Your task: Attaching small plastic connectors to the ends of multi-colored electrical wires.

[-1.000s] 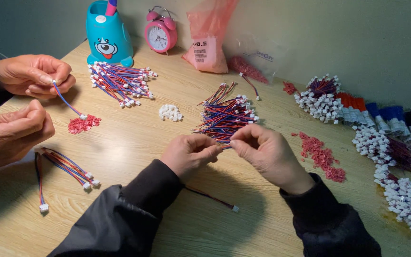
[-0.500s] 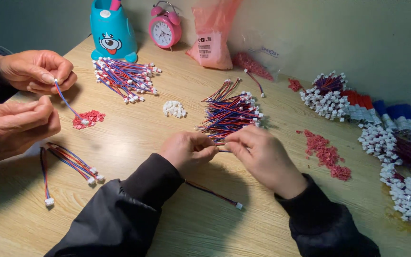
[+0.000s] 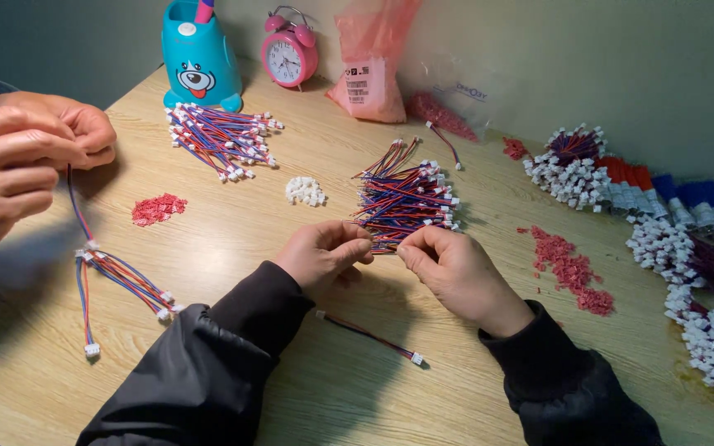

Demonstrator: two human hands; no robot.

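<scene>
Left hand (image 3: 324,254) and right hand (image 3: 454,272) sit close together at frame centre, fingertips of both pinched on a thin wire piece between them; the piece itself is too small to make out. Both pinch points touch the near edge of the wire bundle (image 3: 405,196), a pile of red-blue wires with white plugs lying just at 12 o'clock of the hands. Black sleeves on both arms.

At 6 o'clock of the hands: one single wire (image 3: 369,336) with white plugs on both ends, flat on the tabletop (image 3: 307,149), apart from both hands.

At 11 o'clock, near: small heap of white plugs (image 3: 304,191). Further out at 10–11 o'clock: second wire pile (image 3: 221,138), with a blue pen holder (image 3: 198,56) just behind it. At 12 o'clock far: pink alarm clock (image 3: 289,51) and a pink plastic bag (image 3: 373,62).

At 3 o'clock: scatter of red bits (image 3: 570,268). Beyond that, along the right edge from 1 to 4 o'clock: rows of bundled wires with white plugs (image 3: 663,239).

At 9 o'clock: another person's two hands (image 3: 30,157), closed together around one end of a wire that hangs down to a loose wire set (image 3: 117,285) on the tabletop. Small red pile (image 3: 157,208) between those hands and the white plugs.
</scene>
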